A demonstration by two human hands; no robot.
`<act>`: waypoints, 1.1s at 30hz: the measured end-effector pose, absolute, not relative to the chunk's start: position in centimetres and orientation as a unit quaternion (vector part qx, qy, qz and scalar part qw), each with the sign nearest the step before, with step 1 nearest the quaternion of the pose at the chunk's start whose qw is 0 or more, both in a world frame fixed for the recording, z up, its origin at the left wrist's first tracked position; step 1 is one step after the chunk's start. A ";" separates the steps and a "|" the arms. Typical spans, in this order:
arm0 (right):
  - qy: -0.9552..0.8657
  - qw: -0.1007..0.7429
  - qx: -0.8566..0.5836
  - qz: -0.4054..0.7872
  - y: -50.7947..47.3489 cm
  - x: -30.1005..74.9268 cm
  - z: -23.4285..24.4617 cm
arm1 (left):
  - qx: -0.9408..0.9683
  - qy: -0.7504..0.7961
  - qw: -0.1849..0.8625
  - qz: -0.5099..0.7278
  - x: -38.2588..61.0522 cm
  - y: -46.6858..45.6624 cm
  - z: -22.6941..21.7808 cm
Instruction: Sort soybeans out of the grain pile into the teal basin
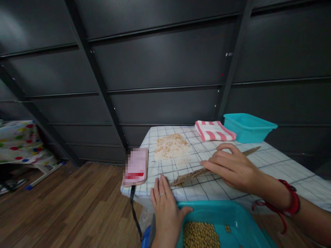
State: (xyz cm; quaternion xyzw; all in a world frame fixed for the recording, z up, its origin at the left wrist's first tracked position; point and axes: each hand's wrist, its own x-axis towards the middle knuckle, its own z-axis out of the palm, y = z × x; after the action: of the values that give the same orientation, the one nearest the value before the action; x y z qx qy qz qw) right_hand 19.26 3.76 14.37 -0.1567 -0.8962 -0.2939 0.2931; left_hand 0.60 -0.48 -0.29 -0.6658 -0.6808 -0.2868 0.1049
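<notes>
My right hand (231, 168) grips a long strip of brown cardboard (192, 175), which stands on edge low on the checked cloth. My left hand (165, 210) lies with its fingers stretched out at the table's front edge, near the strip's left end. Its thumb rests by the rim of a teal plastic bin (214, 205). Inside that bin lies a heap of dried greenish-brown beans (201, 236). A few small yellowish bits sit under the cardboard's left end. Beyond it, a flat patch of white rice-like grains mixed with yellow ones (172, 146) is spread on the cloth.
A checked tablecloth (274, 168) covers the table. At the back right are a folded pink-and-white striped towel (214, 131) and a second teal bin (249, 127). A pink case (137, 163) with a black strap lies at the left edge. A dark panelled wall (165, 69) stands behind.
</notes>
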 end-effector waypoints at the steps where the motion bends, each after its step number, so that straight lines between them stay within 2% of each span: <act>1: -0.899 0.289 -0.156 -0.289 3.6 19.4 14.5 | -0.665 -0.681 0.102 -0.290 0.6 -0.5 -0.2; 14: -0.932 0.230 -0.183 -0.211 0.8 24.4 15.2 | -0.664 -0.679 0.114 -0.290 0.6 -0.6 -0.7; 22: -0.843 0.296 -0.242 -0.377 4.5 23.5 15.6 | -0.665 -0.685 0.114 -0.275 0.7 -0.5 -0.4; 25: -0.818 0.269 -0.282 -0.424 6.7 22.8 15.2 | -0.666 -0.682 0.122 -0.276 0.7 -0.5 -0.5; 33: -0.850 0.197 -0.287 -0.395 7.0 22.4 14.3 | -0.667 -0.674 0.140 -0.285 0.6 -0.5 -0.6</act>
State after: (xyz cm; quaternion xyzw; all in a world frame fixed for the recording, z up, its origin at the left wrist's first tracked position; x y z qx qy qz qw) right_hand 22.40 7.01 14.30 -0.2869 -0.8500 -0.3954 0.1969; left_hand 0.56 -0.50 -0.64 -0.6666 -0.6742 -0.2854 0.1399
